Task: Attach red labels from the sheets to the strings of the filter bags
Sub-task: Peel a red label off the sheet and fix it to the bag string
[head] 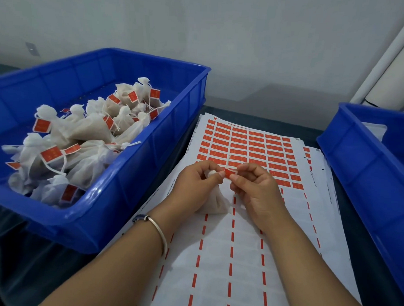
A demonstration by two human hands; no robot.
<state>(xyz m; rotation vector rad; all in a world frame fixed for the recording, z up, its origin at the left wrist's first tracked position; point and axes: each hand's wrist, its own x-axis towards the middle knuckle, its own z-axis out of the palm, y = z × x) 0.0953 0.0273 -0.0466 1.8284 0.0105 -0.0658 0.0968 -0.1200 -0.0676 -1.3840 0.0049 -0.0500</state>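
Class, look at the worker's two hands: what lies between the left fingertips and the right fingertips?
In the head view, a red label with the white string spans the gap between the left hand and right hand; both pinch it.

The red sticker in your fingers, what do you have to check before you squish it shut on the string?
1. Red label pinched by both the left hand and the right hand: ok.
2. String lies across the label: cannot tell, fingers hide it.
3. Filter bag rests on the label sheet: ok.
4. Label halves line up: cannot tell.
5. Room in the blue bin for the finished bag: ok.
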